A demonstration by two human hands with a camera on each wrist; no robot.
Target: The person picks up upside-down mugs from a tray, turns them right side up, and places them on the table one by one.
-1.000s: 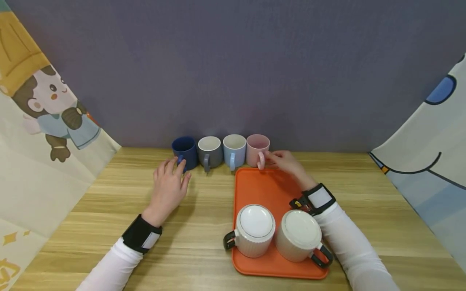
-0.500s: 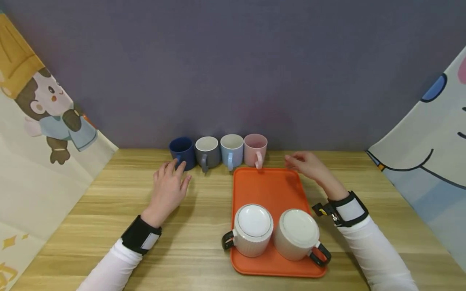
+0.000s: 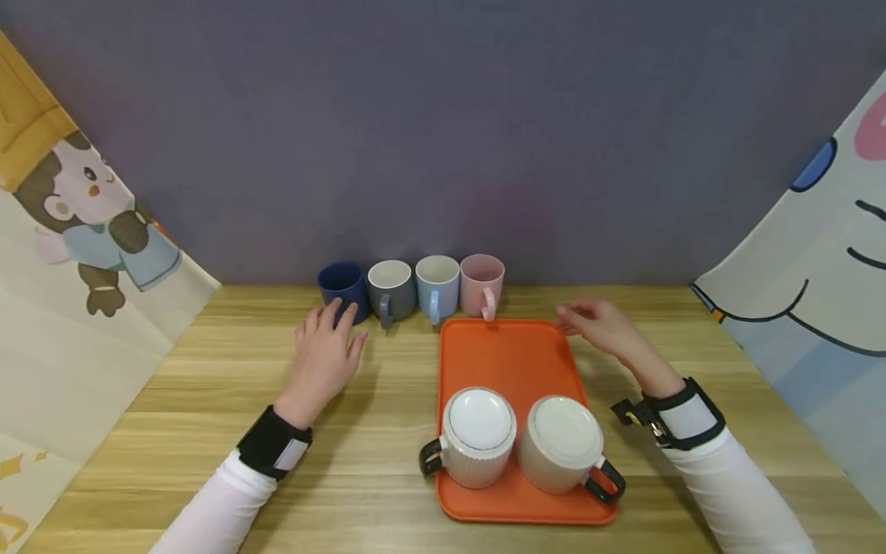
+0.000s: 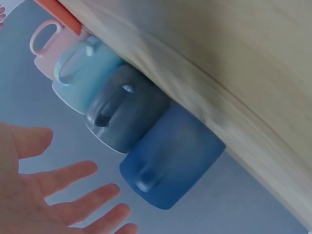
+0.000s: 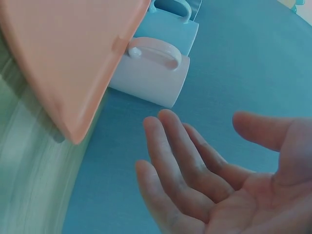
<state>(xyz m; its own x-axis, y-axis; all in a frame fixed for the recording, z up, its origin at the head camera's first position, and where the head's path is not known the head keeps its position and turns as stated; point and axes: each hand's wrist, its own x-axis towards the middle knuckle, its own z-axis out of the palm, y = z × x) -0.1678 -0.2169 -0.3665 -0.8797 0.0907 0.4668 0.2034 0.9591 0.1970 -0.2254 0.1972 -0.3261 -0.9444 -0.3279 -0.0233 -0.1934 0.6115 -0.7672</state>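
Note:
Four small mugs would be several; along the back wall, a row of mugs stands upright with handles facing forward: a navy mug point(image 3: 351, 288), a grey mug point(image 3: 400, 298), a light blue mug point(image 3: 446, 294) and a pink mug point(image 3: 476, 298). My left hand point(image 3: 323, 358) hovers just in front of the navy mug, fingers spread and holding nothing; the left wrist view shows a gap between its fingertips and the navy mug point(image 4: 170, 156). To the right of the pink mug, my right hand point(image 3: 602, 327) hangs by the tray's back right corner, fingers loosely bent around nothing.
An orange tray point(image 3: 508, 350) lies in front of the pink mug. Two larger ribbed white mugs stand upside down on its near half, the left mug point(image 3: 477, 442) and the right mug point(image 3: 559, 446), their black handles pointing outward. A grey wall point(image 3: 443, 138) rises behind.
My right hand has let go of the pink mug's side and moved right, away from it. The left hand stays by the navy mug, and the mugs keep their places.

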